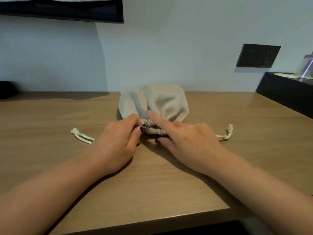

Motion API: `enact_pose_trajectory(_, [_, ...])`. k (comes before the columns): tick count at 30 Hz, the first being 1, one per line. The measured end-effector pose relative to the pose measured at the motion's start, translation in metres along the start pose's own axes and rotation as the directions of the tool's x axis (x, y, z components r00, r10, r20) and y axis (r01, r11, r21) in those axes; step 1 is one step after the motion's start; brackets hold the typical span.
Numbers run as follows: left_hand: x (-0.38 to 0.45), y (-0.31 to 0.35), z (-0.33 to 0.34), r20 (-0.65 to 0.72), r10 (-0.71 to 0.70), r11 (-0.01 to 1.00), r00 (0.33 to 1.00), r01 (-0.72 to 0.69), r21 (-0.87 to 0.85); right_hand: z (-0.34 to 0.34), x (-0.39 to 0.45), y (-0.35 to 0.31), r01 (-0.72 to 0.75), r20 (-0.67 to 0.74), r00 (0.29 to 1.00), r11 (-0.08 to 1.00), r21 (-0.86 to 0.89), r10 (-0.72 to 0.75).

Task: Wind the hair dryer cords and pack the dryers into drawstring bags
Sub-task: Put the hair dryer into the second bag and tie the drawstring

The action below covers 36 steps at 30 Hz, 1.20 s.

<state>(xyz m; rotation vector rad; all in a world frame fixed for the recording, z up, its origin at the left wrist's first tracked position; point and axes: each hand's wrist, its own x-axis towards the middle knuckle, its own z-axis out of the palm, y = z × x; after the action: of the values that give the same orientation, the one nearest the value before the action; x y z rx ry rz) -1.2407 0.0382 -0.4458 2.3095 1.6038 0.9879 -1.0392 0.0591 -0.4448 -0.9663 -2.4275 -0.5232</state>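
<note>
While a cream drawstring bag (162, 100) lies bulging on the wooden desk (50, 119) close to the wall, both hands meet at its gathered mouth, which faces the person. The left hand (116, 138) has its fingers (133, 119) curled in against the puckered opening, the thumb with a dark nail pressed to the cloth, so it pinches the bag's mouth. The right hand (189, 134) lies looser: its index finger stretches forward over the gathers onto the bag's body, the other fingers relaxed, and the thumb reaches under the opening; whether it grips anything I cannot tell. One knotted cord end (81, 135) lies on the desk to the left of the hands, the other (226, 133) to the right. A grey strip runs down the bag's side. On the wall to the right sits a dark socket plate (258, 55), with a black tray (288, 92) below it.
</note>
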Motion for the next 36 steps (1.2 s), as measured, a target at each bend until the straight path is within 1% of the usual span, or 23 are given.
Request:
enact_pose_trajectory(2, [0.0,0.001,-0.001,-0.051,-0.054,0.998,0.997,0.052,-0.029,0.001,0.005,-0.001,0.081,0.075,0.994,0.994,-0.071,-0.076])
enact_pose_trajectory(4, [0.001,0.0,-0.002,-0.068,-0.092,0.995,0.993,0.088,-0.052,0.001,0.01,-0.002,0.09,0.147,0.985,0.996,-0.011,-0.087])
enact_pose_trajectory(6, [0.002,-0.001,-0.004,-0.058,-0.114,0.992,0.992,0.11,-0.057,0.004,0.012,0.0,0.054,0.183,0.981,0.997,0.047,-0.062])
enact_pose_trajectory(7, [0.004,-0.002,-0.004,-0.053,-0.125,0.991,0.991,0.122,-0.059,0.005,0.014,0.001,0.039,0.164,0.985,0.997,0.071,-0.05])
enact_pose_trajectory(9, [0.007,-0.004,-0.004,-0.053,-0.149,0.987,0.987,0.146,-0.062,0.009,0.02,0.002,0.029,0.083,0.996,0.995,0.093,-0.037])
enact_pose_trajectory(12, [0.012,-0.005,-0.002,-0.037,-0.168,0.984,0.985,0.165,-0.06,0.023,0.031,0.004,0.044,-0.034,0.998,0.999,0.021,-0.043])
enact_pose_trajectory(15, [0.014,-0.007,-0.002,-0.022,-0.173,0.984,0.985,0.171,-0.057,0.035,0.039,0.005,0.08,-0.141,0.987,0.997,0.013,-0.077])
enact_pose_trajectory(17, [0.014,-0.008,-0.003,-0.037,-0.156,0.987,0.987,0.154,-0.046,0.039,0.041,0.006,0.087,-0.179,0.98,0.996,0.009,-0.084])
enact_pose_trajectory(20, [0.016,-0.009,-0.003,-0.084,-0.08,0.994,0.993,0.085,0.063,0.041,0.042,0.009,0.064,-0.235,0.97,0.998,-0.009,-0.065])
enact_pose_trajectory(23, [0.019,-0.012,-0.003,-0.1,-0.061,0.994,0.993,0.07,0.089,0.039,0.042,0.008,0.044,-0.235,0.971,0.999,-0.002,-0.043])
enact_pose_trajectory(27, [0.017,-0.013,-0.004,-0.102,-0.064,0.996,0.993,0.071,0.059,0.036,0.04,0.005,-0.008,-0.213,0.977,1.0,0.021,0.012])
enact_pose_trajectory(32, [0.008,-0.009,-0.005,-0.181,0.047,0.998,0.982,-0.038,0.055,0.03,0.029,0.009,-0.079,-0.202,0.976,0.996,0.041,0.086])
enact_pose_trajectory(34, [0.004,-0.008,-0.006,-0.194,0.033,0.999,0.98,-0.025,0.044,0.023,0.021,0.01,-0.099,-0.187,0.976,0.993,0.061,0.109])
enact_pose_trajectory(36, [0.001,-0.006,-0.009,-0.18,-0.026,1.0,0.983,0.023,-0.018,0.014,0.013,0.009,-0.122,-0.181,0.975,0.99,0.069,0.132])
